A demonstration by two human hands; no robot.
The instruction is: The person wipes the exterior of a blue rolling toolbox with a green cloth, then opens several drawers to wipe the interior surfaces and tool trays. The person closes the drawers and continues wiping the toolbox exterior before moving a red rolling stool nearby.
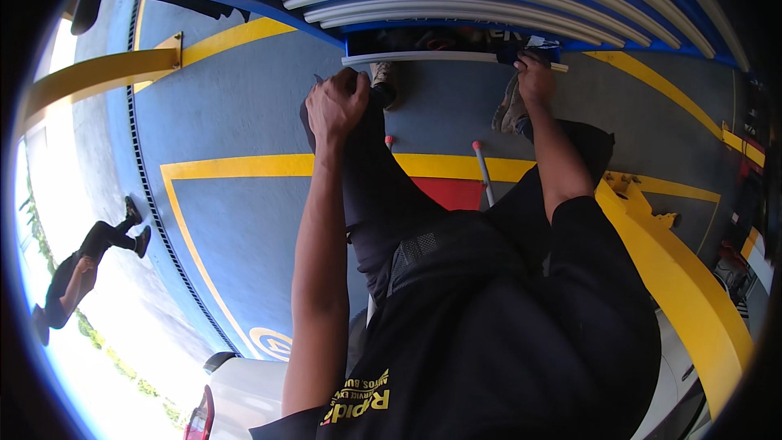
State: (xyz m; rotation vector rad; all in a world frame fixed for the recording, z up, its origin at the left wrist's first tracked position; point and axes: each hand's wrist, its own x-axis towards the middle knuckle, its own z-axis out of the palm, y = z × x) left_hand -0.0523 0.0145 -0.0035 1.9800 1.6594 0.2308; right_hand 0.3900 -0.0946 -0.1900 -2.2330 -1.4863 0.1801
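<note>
A low drawer (432,57) of a blue tool cabinet stands pulled out in front of me, with a pale rail along its front. My right hand (534,80) is closed over the right end of that rail, beside a small dark object (508,56) whose kind I cannot make out. Dark items lie inside the drawer, in shadow. Above my left knee, near the rail's left end, is my left hand (336,104) with its fingers curled. A small grey tip shows beside it; what it holds, if anything, is hidden.
Closed drawers with grey handles (456,4) rise above the open one. A yellow lift arm (676,269) stands close on my right, another yellow arm (106,77) at far left. Behind me is a silver car (244,383). A person (85,269) walks at left.
</note>
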